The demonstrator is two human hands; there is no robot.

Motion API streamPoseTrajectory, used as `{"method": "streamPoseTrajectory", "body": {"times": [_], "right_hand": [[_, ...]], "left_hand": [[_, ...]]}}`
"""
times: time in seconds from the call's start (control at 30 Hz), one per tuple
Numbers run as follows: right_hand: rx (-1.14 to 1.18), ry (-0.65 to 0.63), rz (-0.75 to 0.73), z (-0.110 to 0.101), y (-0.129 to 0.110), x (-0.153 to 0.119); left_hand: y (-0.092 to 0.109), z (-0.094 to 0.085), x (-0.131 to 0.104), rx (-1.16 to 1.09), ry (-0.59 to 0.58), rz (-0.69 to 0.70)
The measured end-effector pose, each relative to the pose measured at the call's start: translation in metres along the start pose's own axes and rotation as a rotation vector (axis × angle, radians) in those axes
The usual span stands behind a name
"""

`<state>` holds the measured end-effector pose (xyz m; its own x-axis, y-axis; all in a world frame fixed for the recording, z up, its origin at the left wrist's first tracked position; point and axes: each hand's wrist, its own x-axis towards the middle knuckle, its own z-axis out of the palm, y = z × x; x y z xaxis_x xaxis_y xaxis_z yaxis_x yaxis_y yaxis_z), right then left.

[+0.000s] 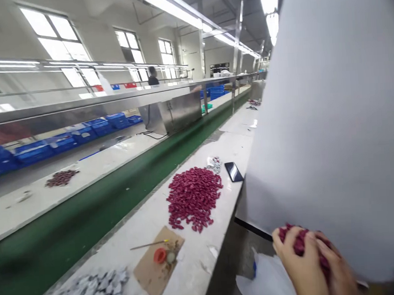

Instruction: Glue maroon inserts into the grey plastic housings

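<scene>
At the lower right, my left hand (299,259) and my right hand (340,270) are cupped together around a clump of small dark red pieces (299,242). Both hands are closed on the pieces, which show between and above the fingers; what kind of parts they are is too small to make out. A large heap of the same dark red pieces (195,194) lies on the white bench (188,277) to the left. Below my hands is a translucent plastic bag (267,279).
Grey pieces (95,294), cardboard (151,275) with a red cap (160,255) and thin stick (148,245), and a phone (233,172) lie on the bench. A green conveyor belt (120,201) runs alongside. A tall white panel (325,126) stands right. A distant person (153,76) is visible.
</scene>
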<state>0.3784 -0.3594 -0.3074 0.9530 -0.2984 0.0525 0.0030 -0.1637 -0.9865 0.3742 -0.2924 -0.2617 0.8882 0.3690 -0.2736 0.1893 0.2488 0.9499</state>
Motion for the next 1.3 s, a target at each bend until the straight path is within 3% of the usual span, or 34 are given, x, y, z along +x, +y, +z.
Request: {"method": "streamPoseTrajectory", "body": {"times": [0.13,0.23,0.33,0.43,0.63,0.93,1.07,1.3], "right_hand": [[0.169,-0.071,0.034,0.162,-0.013,0.031],[0.256,-0.151,0.025,0.259,-0.004,0.040],[0.278,-0.184,-0.013,0.325,0.014,0.045],[0.238,-0.144,-0.065,0.366,0.033,0.046],[0.033,0.012,-0.190,0.396,0.058,0.041],[-0.218,-0.006,-0.322,0.396,0.060,0.053],[-0.286,-0.158,-0.296,0.388,0.052,0.068],[-0.315,-0.589,-0.182,0.372,0.019,0.100]], "left_hand": [[0.035,-0.096,0.115,0.072,0.169,0.064],[0.040,-0.154,0.180,0.144,0.281,0.102],[0.033,-0.196,0.230,0.212,0.332,0.125],[0.020,-0.225,0.261,0.273,0.356,0.134],[0.001,-0.253,0.278,0.368,0.423,0.134],[0.002,-0.280,0.287,0.424,0.398,0.074],[0.006,-0.291,0.292,0.401,0.328,0.050],[0.014,-0.299,0.290,0.344,0.278,0.021]]}}
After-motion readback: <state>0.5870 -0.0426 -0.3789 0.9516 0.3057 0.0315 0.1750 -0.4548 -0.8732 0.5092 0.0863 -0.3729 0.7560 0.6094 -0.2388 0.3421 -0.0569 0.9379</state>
